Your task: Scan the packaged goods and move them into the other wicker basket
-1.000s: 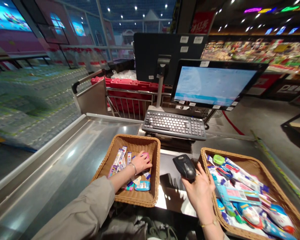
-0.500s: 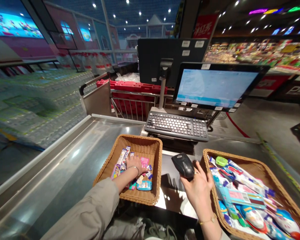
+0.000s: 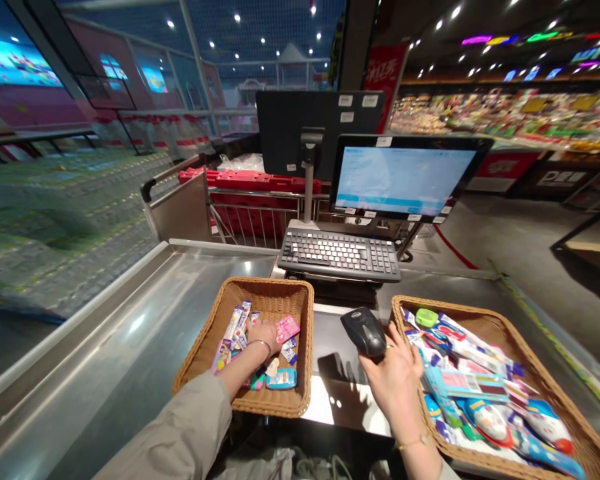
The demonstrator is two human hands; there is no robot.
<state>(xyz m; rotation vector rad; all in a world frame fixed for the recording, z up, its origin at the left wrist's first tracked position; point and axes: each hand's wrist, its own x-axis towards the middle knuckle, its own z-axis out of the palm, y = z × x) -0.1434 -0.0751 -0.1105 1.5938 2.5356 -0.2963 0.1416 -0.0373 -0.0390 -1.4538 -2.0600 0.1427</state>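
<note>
In the brown wicker basket on the left [image 3: 307, 353], my left hand [image 3: 263, 333] is closed at the edge of a flat pink packet [image 3: 287, 328]; its fingertips are partly hidden. Slim white-and-purple toothpaste boxes [image 3: 236, 323] lie at its left. A blue-topped pack [image 3: 281, 379] rests nearer the basket's front. My right hand [image 3: 393, 373] grips a black barcode scanner [image 3: 364, 331], held over the counter between the two baskets. Beside that hand, the right wicker basket [image 3: 520, 319] is full of toothbrush packs, toothpaste tubes and a small green case [image 3: 427, 317].
A keyboard [image 3: 340, 255] and a lit monitor [image 3: 403, 177] stand behind the baskets, with a second screen [image 3: 320, 133] turned away. The metal counter [image 3: 145, 333] has a raised edge on the left. A shopping trolley [image 3: 250, 217] stands beyond.
The view has shifted, so the counter appears further left. The pink packet has turned and shows more beside my left fingers. My right hand keeps hold of the scanner.
</note>
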